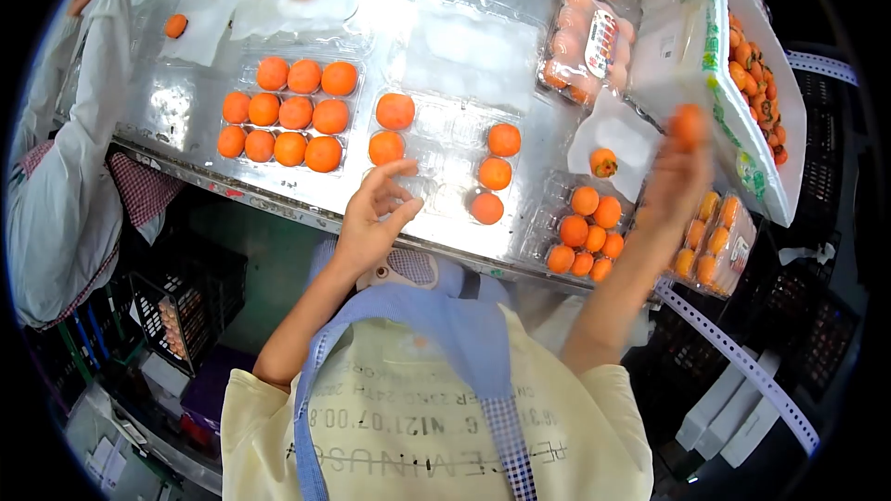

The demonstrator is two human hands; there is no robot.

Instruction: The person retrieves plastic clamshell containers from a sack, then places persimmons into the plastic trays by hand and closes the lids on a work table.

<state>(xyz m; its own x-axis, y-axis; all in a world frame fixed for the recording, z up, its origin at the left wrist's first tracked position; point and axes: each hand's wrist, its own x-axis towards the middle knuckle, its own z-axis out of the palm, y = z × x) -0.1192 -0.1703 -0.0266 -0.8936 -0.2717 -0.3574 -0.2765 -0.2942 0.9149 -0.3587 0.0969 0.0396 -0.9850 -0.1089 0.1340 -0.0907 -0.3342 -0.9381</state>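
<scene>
My left hand (373, 215) is at the table's near edge, with thumb and fingers apart and nothing between them. Just beyond its fingertips lies an open clear plastic clamshell (444, 144). That pack holds two orange persimmons (395, 112) on its left side and three persimmons (495, 173) on its right. Off to the right, my right hand (675, 176) is smeared by motion, gripping a persimmon (688, 126) in its fingers beside the white foam box (677, 46). More persimmons (754, 83) with dry green-brown caps fill that box.
A clamshell of persimmons (295, 113) sits left of centre; another pack (594, 233) lies near my right forearm. Labelled closed packs (587, 42) stand at the back right. A co-worker's sleeve (97, 74) reaches in at left. Black crates (186, 292) stand below the table.
</scene>
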